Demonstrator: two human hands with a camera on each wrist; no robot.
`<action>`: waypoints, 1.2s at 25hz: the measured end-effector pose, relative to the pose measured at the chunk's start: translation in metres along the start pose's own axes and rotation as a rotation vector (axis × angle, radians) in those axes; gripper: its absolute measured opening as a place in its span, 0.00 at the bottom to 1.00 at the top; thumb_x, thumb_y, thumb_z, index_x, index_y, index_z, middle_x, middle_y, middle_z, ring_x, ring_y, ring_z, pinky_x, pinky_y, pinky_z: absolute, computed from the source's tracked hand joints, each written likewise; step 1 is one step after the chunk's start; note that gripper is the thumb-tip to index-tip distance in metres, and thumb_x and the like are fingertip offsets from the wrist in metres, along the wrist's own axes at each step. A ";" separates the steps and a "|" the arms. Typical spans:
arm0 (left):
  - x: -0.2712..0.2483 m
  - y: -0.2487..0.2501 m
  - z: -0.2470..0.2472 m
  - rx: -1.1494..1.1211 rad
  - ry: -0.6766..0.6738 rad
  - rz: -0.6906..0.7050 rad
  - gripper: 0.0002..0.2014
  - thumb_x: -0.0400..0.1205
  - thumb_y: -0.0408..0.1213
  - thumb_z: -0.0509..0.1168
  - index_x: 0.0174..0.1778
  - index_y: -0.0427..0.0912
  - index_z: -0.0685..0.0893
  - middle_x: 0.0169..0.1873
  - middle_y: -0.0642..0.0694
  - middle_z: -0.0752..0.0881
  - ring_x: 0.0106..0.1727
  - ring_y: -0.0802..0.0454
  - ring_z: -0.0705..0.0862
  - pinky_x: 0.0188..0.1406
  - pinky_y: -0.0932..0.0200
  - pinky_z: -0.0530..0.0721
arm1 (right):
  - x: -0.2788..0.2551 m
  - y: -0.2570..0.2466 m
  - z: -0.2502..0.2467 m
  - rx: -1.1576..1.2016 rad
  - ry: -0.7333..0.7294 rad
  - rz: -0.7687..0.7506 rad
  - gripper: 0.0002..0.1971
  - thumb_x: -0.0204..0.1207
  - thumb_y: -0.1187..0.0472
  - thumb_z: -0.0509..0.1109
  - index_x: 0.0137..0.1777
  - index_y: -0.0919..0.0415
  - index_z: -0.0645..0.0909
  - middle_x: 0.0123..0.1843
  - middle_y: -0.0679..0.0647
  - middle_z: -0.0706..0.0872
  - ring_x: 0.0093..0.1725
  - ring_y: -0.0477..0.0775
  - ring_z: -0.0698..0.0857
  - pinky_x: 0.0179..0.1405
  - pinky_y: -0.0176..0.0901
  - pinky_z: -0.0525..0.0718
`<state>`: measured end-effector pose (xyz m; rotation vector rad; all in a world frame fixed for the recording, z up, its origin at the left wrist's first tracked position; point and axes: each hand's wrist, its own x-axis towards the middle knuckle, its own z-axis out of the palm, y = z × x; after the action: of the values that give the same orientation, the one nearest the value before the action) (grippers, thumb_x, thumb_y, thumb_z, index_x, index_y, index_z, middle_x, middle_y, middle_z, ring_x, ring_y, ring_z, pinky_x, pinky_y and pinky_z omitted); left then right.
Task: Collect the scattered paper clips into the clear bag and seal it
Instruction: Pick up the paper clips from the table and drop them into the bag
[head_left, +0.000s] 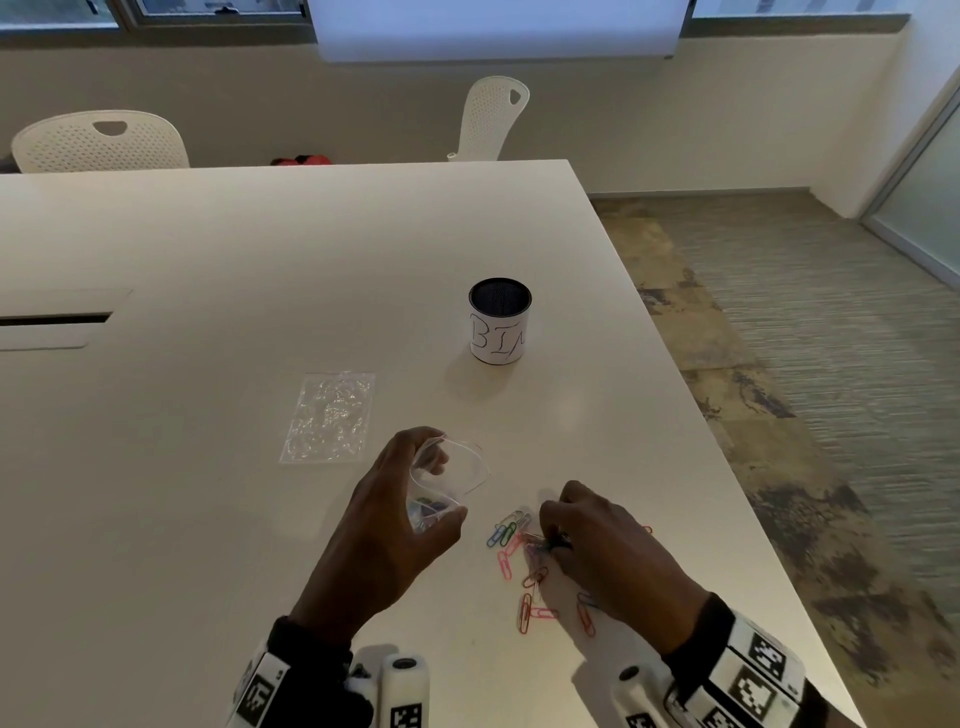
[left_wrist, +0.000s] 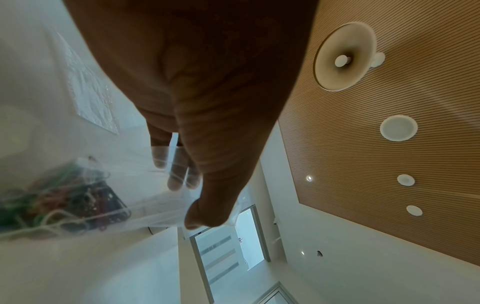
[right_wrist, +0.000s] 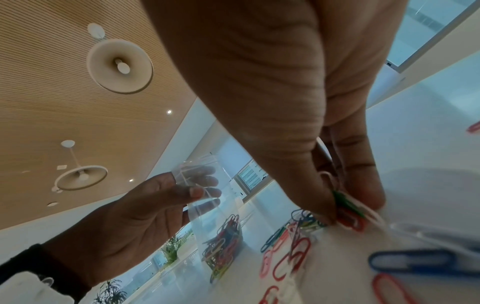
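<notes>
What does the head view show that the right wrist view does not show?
Only the head view shows the cup marked "BI", a second flat clear bag and the chairs. Only the right wrist view shows the ceiling lamps and the clips pinched in the right hand's fingers. Both show the left hand holding the open clear bag and loose paper clips on the table.

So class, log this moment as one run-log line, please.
left hand: holds bag open, some clips inside | right hand: pinches clips at table | loose clips: remain | seal: not done
</notes>
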<state>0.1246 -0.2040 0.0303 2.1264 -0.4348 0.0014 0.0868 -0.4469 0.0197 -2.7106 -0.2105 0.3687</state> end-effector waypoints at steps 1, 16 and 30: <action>0.000 0.000 0.000 0.000 0.002 0.000 0.30 0.76 0.39 0.80 0.70 0.56 0.73 0.57 0.56 0.85 0.58 0.61 0.86 0.52 0.80 0.79 | 0.001 0.001 -0.001 0.001 0.007 -0.005 0.05 0.86 0.55 0.69 0.57 0.54 0.84 0.59 0.50 0.82 0.52 0.49 0.88 0.51 0.37 0.90; 0.001 -0.001 0.001 0.003 0.010 0.005 0.31 0.75 0.39 0.79 0.70 0.57 0.72 0.57 0.58 0.84 0.60 0.57 0.86 0.55 0.76 0.81 | 0.005 0.001 -0.062 0.834 0.171 -0.009 0.06 0.74 0.72 0.80 0.47 0.63 0.89 0.42 0.58 0.95 0.44 0.54 0.96 0.50 0.45 0.94; 0.003 0.000 0.003 0.050 -0.010 -0.022 0.29 0.77 0.40 0.79 0.69 0.51 0.72 0.58 0.56 0.83 0.56 0.56 0.87 0.50 0.78 0.84 | 0.039 -0.070 -0.055 0.449 0.353 -0.365 0.07 0.80 0.65 0.77 0.54 0.57 0.94 0.47 0.47 0.96 0.43 0.38 0.93 0.50 0.25 0.88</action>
<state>0.1267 -0.2070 0.0288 2.1807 -0.4208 -0.0109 0.1326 -0.3953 0.0879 -2.1876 -0.4507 -0.1552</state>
